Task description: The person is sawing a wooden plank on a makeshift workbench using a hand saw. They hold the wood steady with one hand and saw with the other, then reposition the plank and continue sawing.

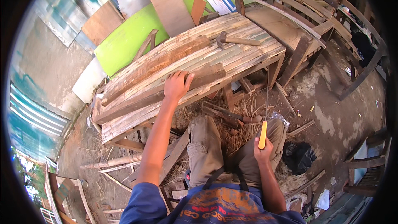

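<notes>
My left hand lies on a long brown wooden board near the front edge of the slatted wooden table, its fingers bent over the board and the thumb apart. Held in my closed right hand, above my right knee, is a yellow-handled tool. Its long, thin metal part points away from me and shows almost edge-on, so the exact kind is unclear. Behind the first board lies a second rough wooden beam. A hammer with a wooden handle rests at the table's far right.
Wooden frames with slatted backs stand at the right rear. Sheets of board, including a lime-green panel, lean behind the table. Wood scraps and straw litter the ground around my legs. A black plastic bag sits right of my knee.
</notes>
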`<state>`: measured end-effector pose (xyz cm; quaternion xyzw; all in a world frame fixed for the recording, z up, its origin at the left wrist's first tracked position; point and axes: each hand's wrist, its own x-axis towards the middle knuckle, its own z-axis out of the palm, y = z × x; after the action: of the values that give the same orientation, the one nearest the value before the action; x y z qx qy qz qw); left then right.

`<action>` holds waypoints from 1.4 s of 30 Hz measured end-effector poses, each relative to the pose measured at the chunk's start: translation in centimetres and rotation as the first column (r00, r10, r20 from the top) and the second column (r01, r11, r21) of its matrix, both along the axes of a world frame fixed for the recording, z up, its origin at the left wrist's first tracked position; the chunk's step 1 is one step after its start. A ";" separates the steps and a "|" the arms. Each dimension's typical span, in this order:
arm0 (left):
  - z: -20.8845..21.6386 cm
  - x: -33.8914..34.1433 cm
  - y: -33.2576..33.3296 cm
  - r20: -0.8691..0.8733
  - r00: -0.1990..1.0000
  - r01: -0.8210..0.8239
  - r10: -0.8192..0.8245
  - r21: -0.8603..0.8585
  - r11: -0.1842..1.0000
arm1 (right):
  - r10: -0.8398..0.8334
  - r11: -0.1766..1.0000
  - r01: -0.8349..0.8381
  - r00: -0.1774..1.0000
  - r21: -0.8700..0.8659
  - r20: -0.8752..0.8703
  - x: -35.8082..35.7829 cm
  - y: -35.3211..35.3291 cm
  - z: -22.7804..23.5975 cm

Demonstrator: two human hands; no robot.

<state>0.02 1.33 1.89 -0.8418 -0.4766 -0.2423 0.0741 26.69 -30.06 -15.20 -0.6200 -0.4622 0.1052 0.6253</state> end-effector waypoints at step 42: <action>-0.1 -3.2 -0.5 -0.163 0.977 -0.177 0.141 -0.233 0.956 | 0.119 0.993 -0.121 0.972 -0.001 -0.203 -3.0 -1.1 2.8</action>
<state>-3.20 0.81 1.79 -0.8187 -0.5626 -0.1128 0.0226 23.73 -31.14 -12.37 -0.5813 -0.4319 0.2086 0.6573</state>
